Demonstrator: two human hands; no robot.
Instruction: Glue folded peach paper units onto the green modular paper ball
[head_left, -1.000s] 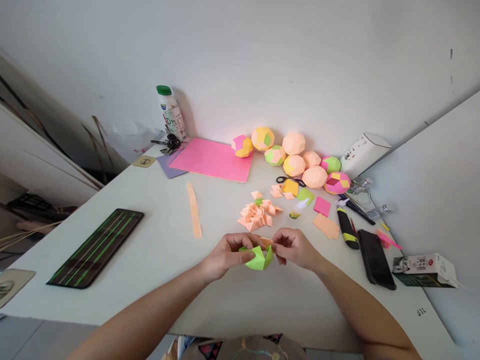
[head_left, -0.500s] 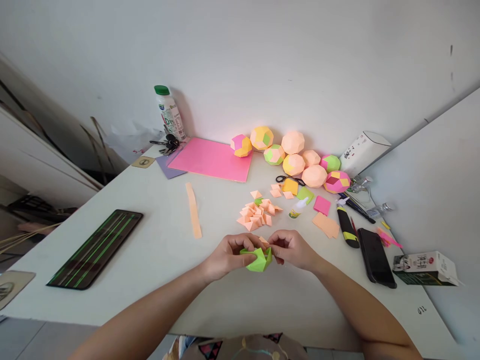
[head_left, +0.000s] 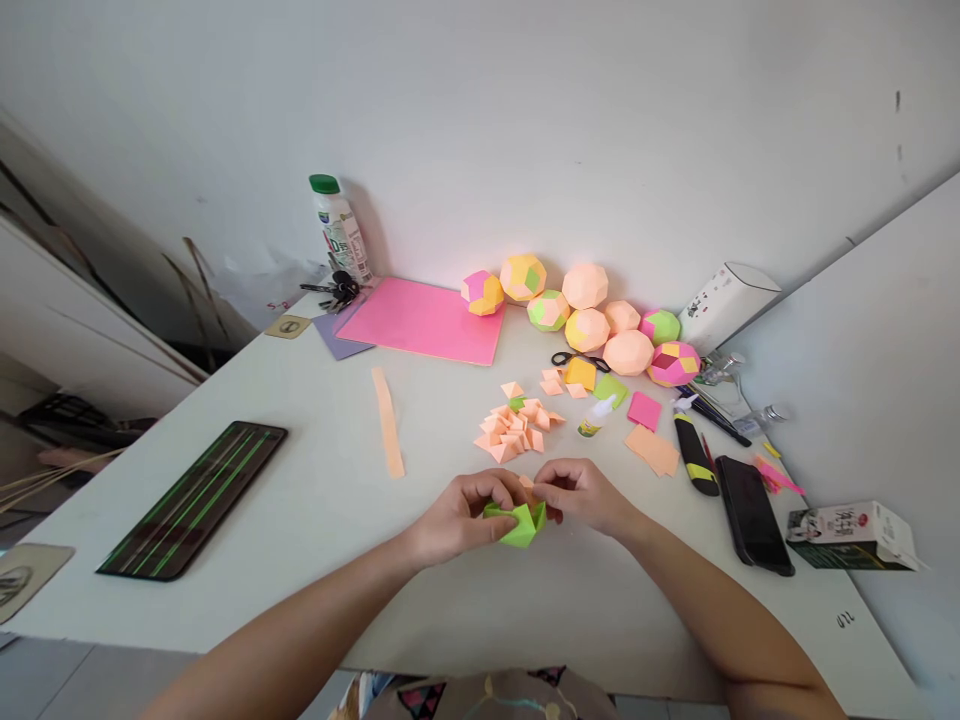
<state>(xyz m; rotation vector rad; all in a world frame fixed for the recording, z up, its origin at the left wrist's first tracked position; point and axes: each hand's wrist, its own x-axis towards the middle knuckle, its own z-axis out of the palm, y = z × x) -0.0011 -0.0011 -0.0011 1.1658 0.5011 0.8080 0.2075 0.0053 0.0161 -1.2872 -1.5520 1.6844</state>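
Note:
My left hand (head_left: 466, 515) is closed around a partly built green folded-paper shape (head_left: 517, 525), thumb on its front. At its right side my right hand (head_left: 581, 492) pinches a peach folded-paper piece (head_left: 526, 484) against the far edge of the green shape. Fingers cover part of both pieces. Just beyond the hands lies a pile of peach folded-paper pieces (head_left: 510, 432), with a bit of green among them. A small glue bottle (head_left: 596, 417) lies tilted to the right of the pile.
Finished paper balls (head_left: 628, 353) sit along the wall, near scissors (head_left: 579, 360) and a pink sheet (head_left: 424, 320). A peach strip (head_left: 388, 420) and a dark striped panel (head_left: 193, 500) are on the left. A utility knife (head_left: 695, 455), phone (head_left: 754, 515) and carton (head_left: 853, 535) line the right.
Both hands stay at the same spot. The green shape has tilted and shifted slightly right and down, and the left thumb reaches a little farther across it.

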